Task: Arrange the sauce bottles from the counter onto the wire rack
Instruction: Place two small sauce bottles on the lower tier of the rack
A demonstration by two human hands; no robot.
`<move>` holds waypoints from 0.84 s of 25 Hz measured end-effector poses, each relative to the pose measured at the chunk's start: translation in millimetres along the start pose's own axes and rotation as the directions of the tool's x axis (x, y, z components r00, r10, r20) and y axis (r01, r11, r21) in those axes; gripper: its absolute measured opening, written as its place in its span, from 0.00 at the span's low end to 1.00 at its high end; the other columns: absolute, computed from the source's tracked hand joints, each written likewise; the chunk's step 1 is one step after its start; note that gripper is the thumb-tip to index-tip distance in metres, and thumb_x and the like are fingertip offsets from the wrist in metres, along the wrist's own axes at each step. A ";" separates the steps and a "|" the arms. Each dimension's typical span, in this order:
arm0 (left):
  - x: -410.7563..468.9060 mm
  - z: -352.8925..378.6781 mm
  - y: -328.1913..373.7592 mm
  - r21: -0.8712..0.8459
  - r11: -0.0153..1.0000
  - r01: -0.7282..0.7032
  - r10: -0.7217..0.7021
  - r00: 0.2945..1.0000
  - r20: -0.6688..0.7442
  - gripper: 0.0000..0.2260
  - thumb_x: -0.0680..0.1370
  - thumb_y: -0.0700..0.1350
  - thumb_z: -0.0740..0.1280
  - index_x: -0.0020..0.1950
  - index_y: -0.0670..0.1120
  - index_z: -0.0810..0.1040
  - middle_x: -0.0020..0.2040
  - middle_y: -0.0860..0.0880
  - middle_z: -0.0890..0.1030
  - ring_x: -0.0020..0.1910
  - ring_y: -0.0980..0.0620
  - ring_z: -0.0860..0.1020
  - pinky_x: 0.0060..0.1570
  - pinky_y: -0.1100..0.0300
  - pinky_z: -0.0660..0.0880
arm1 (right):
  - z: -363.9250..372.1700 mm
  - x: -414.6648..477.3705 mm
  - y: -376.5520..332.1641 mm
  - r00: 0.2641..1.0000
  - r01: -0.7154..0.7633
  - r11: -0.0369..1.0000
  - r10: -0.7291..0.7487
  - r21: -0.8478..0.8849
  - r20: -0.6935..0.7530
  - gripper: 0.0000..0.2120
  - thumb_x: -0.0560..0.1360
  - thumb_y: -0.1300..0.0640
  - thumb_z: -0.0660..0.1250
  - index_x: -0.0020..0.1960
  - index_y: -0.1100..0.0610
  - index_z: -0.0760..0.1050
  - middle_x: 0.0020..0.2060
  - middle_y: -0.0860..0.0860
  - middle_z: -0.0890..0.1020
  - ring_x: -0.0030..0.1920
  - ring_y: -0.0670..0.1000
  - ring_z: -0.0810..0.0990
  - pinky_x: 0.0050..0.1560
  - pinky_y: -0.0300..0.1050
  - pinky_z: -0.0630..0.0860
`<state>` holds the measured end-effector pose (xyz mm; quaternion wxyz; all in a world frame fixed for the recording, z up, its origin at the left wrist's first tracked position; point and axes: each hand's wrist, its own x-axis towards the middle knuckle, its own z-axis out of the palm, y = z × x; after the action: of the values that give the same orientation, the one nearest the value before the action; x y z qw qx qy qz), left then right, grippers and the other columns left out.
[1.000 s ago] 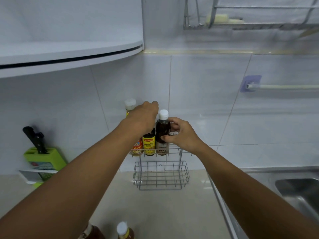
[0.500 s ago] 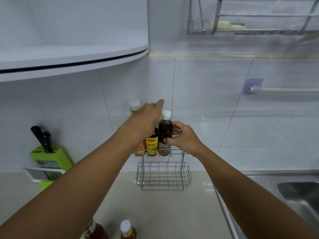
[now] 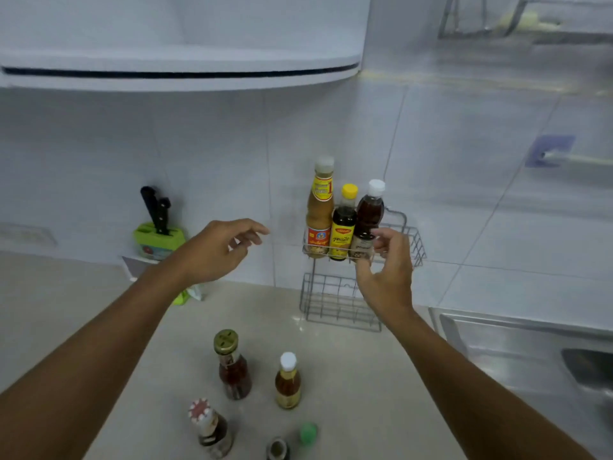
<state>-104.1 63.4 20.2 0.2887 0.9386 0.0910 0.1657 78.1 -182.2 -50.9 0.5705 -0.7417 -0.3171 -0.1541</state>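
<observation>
A two-tier wire rack (image 3: 411,240) stands against the tiled wall. Its upper tier holds three bottles: a tall tan sauce bottle (image 3: 319,210), a dark bottle with a yellow cap (image 3: 344,224) and a dark bottle with a white cap (image 3: 369,214). The lower tier (image 3: 331,303) holds nothing. My left hand (image 3: 215,250) hovers open to the left of the rack. My right hand (image 3: 388,273) is open just in front of the white-capped bottle, holding nothing. On the counter stand a gold-capped bottle (image 3: 232,363), a white-capped amber bottle (image 3: 288,380), a red-capped bottle (image 3: 209,426) and others at the bottom edge.
A green knife block (image 3: 158,239) with black knives sits at the back left. A steel sink (image 3: 530,353) lies to the right. A white cabinet (image 3: 179,61) hangs overhead on the left, a rail hook (image 3: 547,151) on the right wall. A green cap (image 3: 308,433) shows low down.
Both hands have let go of the bottles on the upper tier and drawn back, the left one moving leftward. The view has tilted down, so the counter bottles now show.
</observation>
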 end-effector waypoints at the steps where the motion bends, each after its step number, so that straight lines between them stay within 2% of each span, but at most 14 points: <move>1: -16.3 6.7 -23.1 -0.053 0.994 0.098 -0.097 0.995 0.030 0.23 0.75 0.24 0.59 0.64 0.44 0.78 0.54 0.45 0.83 0.53 0.48 0.80 0.50 0.58 0.77 | 9.0 -12.8 -9.2 0.996 0.055 0.998 -0.055 -0.002 0.076 0.23 0.69 0.68 0.70 0.59 0.50 0.73 0.50 0.51 0.76 0.50 0.50 0.77 0.51 0.41 0.76; 2: -31.7 14.8 -44.4 -0.112 0.974 0.195 -0.187 0.979 0.076 0.26 0.73 0.21 0.56 0.64 0.42 0.77 0.55 0.42 0.81 0.52 0.44 0.78 0.49 0.58 0.76 | 18.8 -24.3 -18.4 0.979 0.113 0.994 -0.110 -0.007 0.170 0.19 0.69 0.69 0.69 0.56 0.53 0.76 0.48 0.51 0.77 0.48 0.50 0.77 0.50 0.42 0.76; 3: -47.9 23.7 -64.4 -0.153 0.945 0.287 -0.267 0.953 0.140 0.28 0.71 0.19 0.54 0.64 0.42 0.75 0.55 0.41 0.79 0.52 0.43 0.75 0.46 0.63 0.74 | 30.4 -36.0 -27.2 0.951 0.164 0.986 -0.156 -0.009 0.267 0.17 0.69 0.69 0.69 0.54 0.55 0.78 0.47 0.51 0.78 0.48 0.50 0.78 0.49 0.42 0.76; 5: -76.3 45.4 -94.8 -0.151 0.899 0.410 -0.354 0.886 0.300 0.31 0.70 0.19 0.56 0.67 0.42 0.72 0.57 0.42 0.76 0.55 0.46 0.73 0.42 0.72 0.70 | 52.6 -55.2 -43.4 0.863 0.210 0.978 -0.185 -0.001 0.470 0.14 0.70 0.66 0.70 0.54 0.56 0.80 0.46 0.51 0.79 0.48 0.49 0.78 0.51 0.43 0.76; 7: -103.8 69.7 -117.1 -0.113 0.879 0.463 -0.368 0.810 0.457 0.32 0.70 0.22 0.62 0.72 0.42 0.69 0.63 0.44 0.76 0.60 0.49 0.73 0.45 0.74 0.70 | 77.4 -74.0 -58.7 0.701 0.190 0.982 -0.122 -0.020 0.702 0.18 0.73 0.58 0.71 0.62 0.52 0.78 0.52 0.48 0.78 0.51 0.46 0.77 0.51 0.39 0.74; 9: -124.9 94.0 -128.8 -0.135 0.856 0.499 -0.351 0.752 0.558 0.32 0.70 0.26 0.69 0.71 0.45 0.71 0.64 0.48 0.77 0.62 0.54 0.75 0.50 0.70 0.73 | 101.9 -91.5 -66.8 0.484 0.174 0.982 -0.023 -0.070 0.875 0.26 0.75 0.51 0.71 0.72 0.47 0.71 0.60 0.46 0.74 0.53 0.43 0.74 0.51 0.33 0.71; 10: -133.4 104.4 -132.4 -0.175 0.836 0.520 -0.339 0.741 0.580 0.29 0.69 0.28 0.72 0.67 0.47 0.74 0.61 0.50 0.79 0.59 0.58 0.78 0.50 0.69 0.74 | 113.5 -99.6 -69.3 0.403 0.195 0.976 0.008 -0.095 0.915 0.29 0.76 0.49 0.71 0.75 0.46 0.68 0.63 0.46 0.73 0.55 0.42 0.73 0.52 0.32 0.70; 11: -138.7 113.6 -135.1 -0.216 0.821 0.528 -0.329 0.748 0.577 0.26 0.68 0.29 0.74 0.62 0.50 0.77 0.56 0.51 0.82 0.53 0.62 0.80 0.49 0.69 0.76 | 123.5 -105.5 -71.2 0.361 0.234 0.965 0.027 -0.118 0.932 0.29 0.78 0.48 0.70 0.77 0.48 0.67 0.64 0.48 0.72 0.56 0.43 0.73 0.55 0.35 0.70; 13: -147.4 128.7 -139.8 -0.272 0.798 0.537 -0.344 0.778 0.526 0.21 0.65 0.36 0.80 0.54 0.51 0.80 0.51 0.51 0.85 0.49 0.58 0.83 0.51 0.62 0.81 | 139.3 -113.4 -75.5 0.356 0.298 0.938 0.061 -0.175 0.932 0.27 0.80 0.48 0.69 0.77 0.51 0.68 0.65 0.50 0.73 0.61 0.49 0.74 0.61 0.43 0.72; 15: -151.7 141.2 -140.3 -0.311 0.771 0.556 -0.382 0.794 0.472 0.21 0.62 0.44 0.82 0.53 0.49 0.82 0.50 0.49 0.86 0.51 0.49 0.84 0.54 0.50 0.82 | 146.6 -114.1 -78.4 0.369 0.311 0.924 0.097 -0.221 0.924 0.25 0.80 0.49 0.68 0.76 0.52 0.70 0.65 0.52 0.75 0.66 0.53 0.73 0.65 0.49 0.72; 16: -153.2 147.2 -141.4 -0.319 0.764 0.561 -0.404 0.801 0.442 0.21 0.61 0.47 0.82 0.52 0.49 0.83 0.49 0.49 0.86 0.50 0.49 0.85 0.53 0.48 0.82 | 150.1 -113.1 -78.7 0.369 0.313 0.920 0.111 -0.236 0.923 0.25 0.80 0.50 0.69 0.75 0.53 0.71 0.65 0.52 0.75 0.66 0.54 0.73 0.66 0.50 0.72; 18: -153.5 157.7 -140.4 -0.330 0.751 0.572 -0.448 0.808 0.381 0.16 0.60 0.46 0.80 0.46 0.50 0.84 0.44 0.49 0.87 0.44 0.52 0.85 0.49 0.48 0.83 | 152.4 -111.0 -79.6 0.363 0.327 0.913 0.118 -0.245 0.924 0.25 0.79 0.52 0.71 0.74 0.54 0.73 0.65 0.53 0.77 0.66 0.55 0.74 0.66 0.52 0.73; 21: -150.2 159.8 -142.4 -0.341 0.760 0.554 -0.422 0.819 0.389 0.11 0.59 0.39 0.75 0.37 0.52 0.82 0.38 0.48 0.86 0.35 0.56 0.83 0.42 0.49 0.83 | 152.8 -109.9 -83.8 0.342 0.368 0.902 0.093 -0.224 0.935 0.24 0.77 0.62 0.72 0.73 0.54 0.75 0.68 0.53 0.79 0.68 0.55 0.75 0.66 0.52 0.75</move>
<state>-196.1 57.9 -224.6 0.5362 0.8047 0.2520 -0.0390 -79.0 -58.0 -99.0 0.1088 -0.7644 -0.6081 0.1845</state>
